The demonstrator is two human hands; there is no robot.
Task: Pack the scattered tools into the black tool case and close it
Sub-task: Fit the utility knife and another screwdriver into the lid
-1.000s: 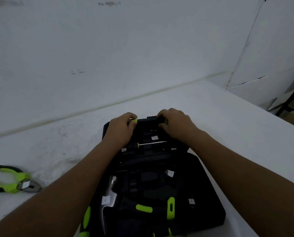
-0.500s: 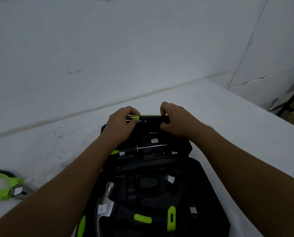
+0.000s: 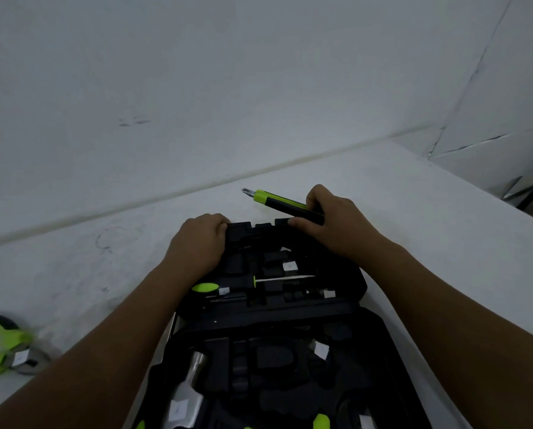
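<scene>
My white bench [image 3: 413, 212] runs back to the wall, and I can see its far right corner. The black tool case [image 3: 290, 311] lies open on it in the middle, from near the front edge back toward the wall. Green-handled pliers [image 3: 2, 342] with a white label lie well apart from it, toward the bench's left side. Faint dark scuffs mark the bench left of the case.

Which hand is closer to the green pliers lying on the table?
Left. The left hand grips the far edge of the tool case, on the side toward the pliers. The right hand is farther across the case, holding a black-and-green tool.
</scene>
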